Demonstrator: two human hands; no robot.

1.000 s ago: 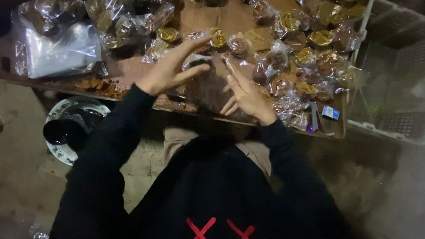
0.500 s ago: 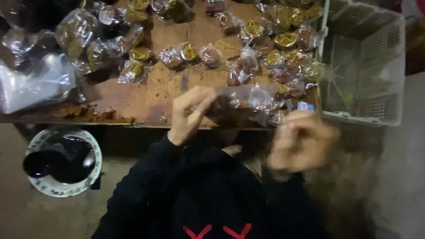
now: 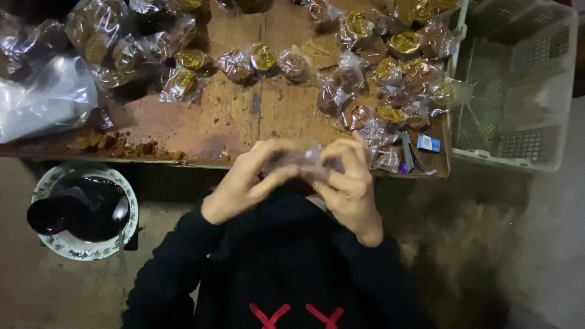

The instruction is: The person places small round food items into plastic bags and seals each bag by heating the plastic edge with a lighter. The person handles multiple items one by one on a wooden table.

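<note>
Both hands, left (image 3: 247,180) and right (image 3: 348,183), having come together, are now pinching one clear wrapper (image 3: 300,159); its contents are blurring out.

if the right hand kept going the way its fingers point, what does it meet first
The right hand points left, toward the left hand. First in line is the clear plastic bag that both hands pinch, then the left hand's fingers. Depth between them is unclear.
</note>
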